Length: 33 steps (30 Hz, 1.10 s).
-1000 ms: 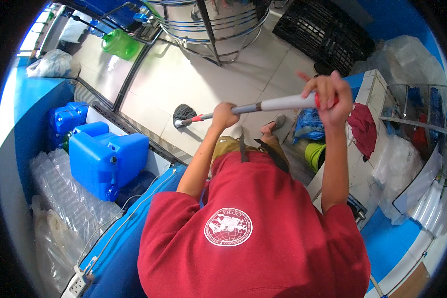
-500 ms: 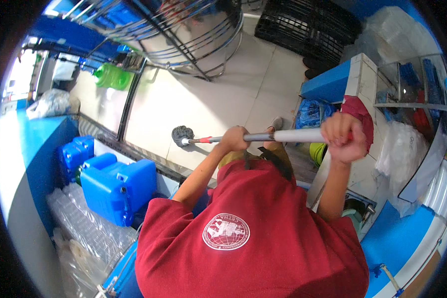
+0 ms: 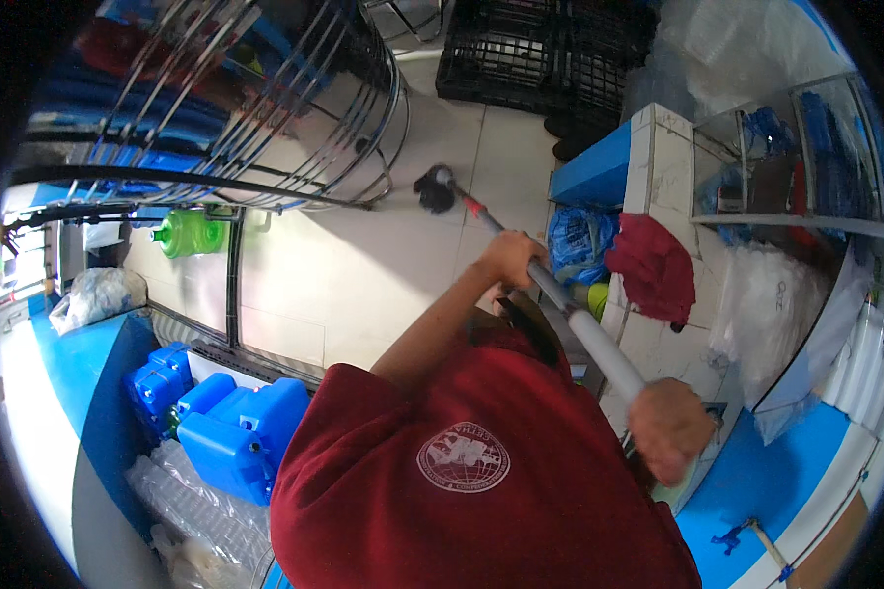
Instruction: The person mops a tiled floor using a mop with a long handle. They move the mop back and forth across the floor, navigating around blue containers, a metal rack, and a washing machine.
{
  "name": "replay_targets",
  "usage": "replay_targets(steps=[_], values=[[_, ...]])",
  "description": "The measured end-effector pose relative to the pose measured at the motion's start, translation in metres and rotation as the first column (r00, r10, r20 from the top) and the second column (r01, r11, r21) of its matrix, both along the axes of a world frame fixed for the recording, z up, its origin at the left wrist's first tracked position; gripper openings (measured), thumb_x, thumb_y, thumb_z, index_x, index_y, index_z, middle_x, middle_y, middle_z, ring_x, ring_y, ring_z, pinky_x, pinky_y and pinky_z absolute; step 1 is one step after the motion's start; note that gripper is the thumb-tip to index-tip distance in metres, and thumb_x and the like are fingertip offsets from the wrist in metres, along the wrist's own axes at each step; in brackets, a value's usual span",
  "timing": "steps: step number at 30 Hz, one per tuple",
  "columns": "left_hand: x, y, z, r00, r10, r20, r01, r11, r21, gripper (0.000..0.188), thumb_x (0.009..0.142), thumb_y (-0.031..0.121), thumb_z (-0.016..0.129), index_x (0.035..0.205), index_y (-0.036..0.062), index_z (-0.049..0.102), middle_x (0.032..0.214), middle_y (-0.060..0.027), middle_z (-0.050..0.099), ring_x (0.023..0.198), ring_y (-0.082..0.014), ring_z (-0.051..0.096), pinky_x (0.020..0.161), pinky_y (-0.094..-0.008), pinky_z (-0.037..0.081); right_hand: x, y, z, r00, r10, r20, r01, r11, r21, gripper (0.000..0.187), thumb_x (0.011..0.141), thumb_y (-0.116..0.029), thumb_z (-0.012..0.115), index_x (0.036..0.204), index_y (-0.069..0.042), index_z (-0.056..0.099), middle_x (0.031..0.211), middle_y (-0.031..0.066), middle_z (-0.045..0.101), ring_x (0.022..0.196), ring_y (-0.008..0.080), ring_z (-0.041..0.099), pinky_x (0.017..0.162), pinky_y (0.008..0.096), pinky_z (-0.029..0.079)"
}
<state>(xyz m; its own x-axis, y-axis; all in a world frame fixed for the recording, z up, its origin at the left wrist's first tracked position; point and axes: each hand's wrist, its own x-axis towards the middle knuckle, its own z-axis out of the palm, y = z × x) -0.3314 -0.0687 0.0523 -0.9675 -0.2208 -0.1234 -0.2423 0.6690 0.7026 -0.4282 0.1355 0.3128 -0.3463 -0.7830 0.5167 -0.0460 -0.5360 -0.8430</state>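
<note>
A mop [image 3: 599, 348] runs diagonally across the middle, its grey and white pole slanting away from me. Its dark, stringy mop head [image 3: 434, 188] rests on the pale tiled floor [image 3: 295, 260], beyond my hands. My left hand [image 3: 511, 258] is closed around the lower, grey part of the pole, above a red joint. At the pole's upper end, my right hand [image 3: 670, 430] wraps the white grip; it is blurred by motion. A dark red cloth [image 3: 653, 270] lies on the white tiled ledge beside the pole.
A metal wire rack [image 3: 334, 118] stands at the far left. Black plastic crates [image 3: 501, 59] sit at the back. Blue jerrycans [image 3: 241, 442] and a green water bottle [image 3: 189, 234] are on the left. A blue plastic bag [image 3: 580, 240] is by the ledge, with a glass case [image 3: 786, 221] at right.
The mop head has swept right and away across the floor. My right hand has come down and nearer with the pole's end, uncovering the red cloth. The view has turned somewhat.
</note>
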Motion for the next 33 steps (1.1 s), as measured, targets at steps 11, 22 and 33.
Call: replay_targets(steps=[11, 22, 33], values=[[-0.051, -0.137, 0.022, 0.958, 0.143, -0.247, -0.202, 0.952, -0.232, 0.015, 0.060, 0.025, 0.065, 0.065, 0.0123, 0.059, 0.064, -0.0087, 0.059, 0.069, -0.0301, 0.059, 0.063, -0.0426, 0.046, -0.023, -0.102, -0.005, 0.985, -0.002, -0.173, 0.004, 1.000, 0.010, 0.019, 0.073, -0.006, 0.051, 0.054, -0.007, 0.049, 0.055, 0.0026, 0.052, 0.049, 0.0155, 0.051, 0.049, 0.0341, 0.046], [-0.041, -0.278, -0.038, 0.925, 0.204, -0.320, -0.264, 0.951, -0.158, 0.011, 0.061, 0.016, 0.066, 0.061, 0.0114, 0.057, 0.065, -0.0103, 0.056, 0.068, -0.0304, 0.056, 0.062, -0.0410, 0.043, -0.003, -0.246, -0.068, 0.983, 0.079, -0.163, -0.036, 0.967, 0.253, 0.021, 0.072, -0.007, 0.050, 0.052, -0.007, 0.044, 0.048, 0.0033, 0.046, 0.039, 0.0222, 0.042, 0.051, 0.0343, 0.045], [-0.095, -0.370, -0.055, 0.876, 0.286, -0.389, -0.332, 0.942, -0.055, 0.018, 0.073, 0.017, 0.060, 0.061, 0.0065, 0.051, 0.065, -0.0140, 0.053, 0.071, -0.0350, 0.054, 0.066, -0.0457, 0.042, -0.046, -0.365, -0.046, 0.966, -0.224, 0.127, 0.218, 0.974, 0.065, 0.048, 0.087, -0.020, 0.036, 0.040, -0.010, 0.036, 0.037, 0.0030, 0.039, 0.034, 0.0161, 0.040, 0.087, 0.0524, 0.044]])
